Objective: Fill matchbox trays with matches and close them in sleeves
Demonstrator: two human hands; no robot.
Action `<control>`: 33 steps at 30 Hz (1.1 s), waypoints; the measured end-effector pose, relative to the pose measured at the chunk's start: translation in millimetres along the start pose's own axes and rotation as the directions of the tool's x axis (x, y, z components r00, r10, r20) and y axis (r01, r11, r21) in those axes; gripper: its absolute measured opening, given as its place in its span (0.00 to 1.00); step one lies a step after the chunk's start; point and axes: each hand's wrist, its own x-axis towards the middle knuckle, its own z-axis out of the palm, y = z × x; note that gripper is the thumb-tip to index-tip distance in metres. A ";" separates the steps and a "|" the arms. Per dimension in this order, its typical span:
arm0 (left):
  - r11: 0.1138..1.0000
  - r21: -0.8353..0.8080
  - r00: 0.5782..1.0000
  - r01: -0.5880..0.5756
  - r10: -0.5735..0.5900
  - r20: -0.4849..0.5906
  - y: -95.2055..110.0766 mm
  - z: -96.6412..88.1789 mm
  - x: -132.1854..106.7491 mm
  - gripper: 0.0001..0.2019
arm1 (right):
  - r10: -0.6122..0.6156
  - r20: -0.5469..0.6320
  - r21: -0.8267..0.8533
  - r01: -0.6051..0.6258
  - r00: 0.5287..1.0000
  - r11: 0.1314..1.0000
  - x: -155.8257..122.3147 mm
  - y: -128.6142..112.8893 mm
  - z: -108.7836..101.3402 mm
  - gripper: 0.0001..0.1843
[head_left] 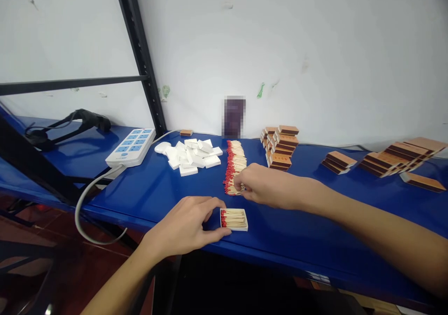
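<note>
Near the front edge of the blue shelf, my left hand [191,224] grips a white matchbox tray [246,221] by its left end, thumb on the near side and forefinger on the far side. Red-headed matches [235,219] lie side by side in the tray, heads to the left. Just beyond it, a long row of loose matches [237,158] runs back toward the wall. My right hand [257,184] is at the near end of that row, thumb and fingers pinched together on matches; how many is hidden.
White empty-looking trays [192,156] lie piled left of the row. Matchbox sleeves stand in a stack [282,144] to the right, with further matchboxes [395,158] at far right. A power strip [131,147] and its cable sit at left by a black shelf post [140,49].
</note>
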 end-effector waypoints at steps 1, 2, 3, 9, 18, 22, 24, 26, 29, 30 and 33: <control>1.000 0.000 1.000 -0.001 0.001 0.002 0.0 -0.1 0.0 0.14 | -0.012 0.001 -0.014 0.012 1.000 1.000 1.5 0.3 1.7 0.07; 1.000 0.001 1.000 -0.002 0.002 0.003 0.0 -0.2 0.0 0.14 | -0.028 0.005 -0.032 0.028 1.000 0.999 2.9 0.6 3.0 0.08; 1.000 0.002 1.000 -0.004 0.004 0.001 -0.1 -0.2 0.1 0.14 | -0.042 0.009 -0.053 0.042 0.999 0.998 4.0 0.6 3.9 0.08; 1.000 0.001 1.000 -0.021 0.021 -0.014 -0.6 0.2 -0.5 0.15 | -0.042 -0.026 -0.088 0.039 0.999 0.995 4.3 -4.1 4.4 0.06; 1.000 -0.004 1.000 -0.024 0.024 -0.007 -0.8 -0.4 0.0 0.15 | -0.020 0.028 -0.067 0.022 0.999 0.998 4.2 -9.8 6.5 0.07; 1.000 -0.001 1.000 -0.022 0.022 -0.005 -0.5 -0.4 -0.5 0.15 | -0.045 -0.009 -0.083 0.045 0.999 0.996 2.8 -8.8 3.8 0.06; 1.000 0.001 1.000 -0.021 0.021 -0.003 -0.6 -0.4 -0.7 0.15 | -0.048 -0.010 -0.106 0.046 0.999 0.993 2.3 -9.3 2.3 0.07; 1.000 0.004 1.000 -0.021 0.021 -0.003 -1.0 -0.3 -0.9 0.15 | -0.043 0.003 -0.120 0.043 0.999 0.992 2.1 -10.3 1.2 0.08; 1.000 0.009 1.000 -0.020 0.020 -0.008 -1.3 0.0 -0.8 0.15 | -0.043 0.025 -0.110 0.045 0.999 0.993 2.0 -11.5 0.0 0.08; 1.000 0.010 1.000 -0.021 0.021 -0.008 -1.3 0.1 -0.7 0.15 | -0.044 0.028 -0.106 0.047 0.999 0.993 1.8 -11.7 -0.5 0.08; 1.000 0.009 1.000 -0.029 0.029 -0.013 -1.1 0.3 -0.7 0.15 | -0.041 0.028 -0.104 0.044 0.999 0.994 0.7 -11.8 -1.7 0.09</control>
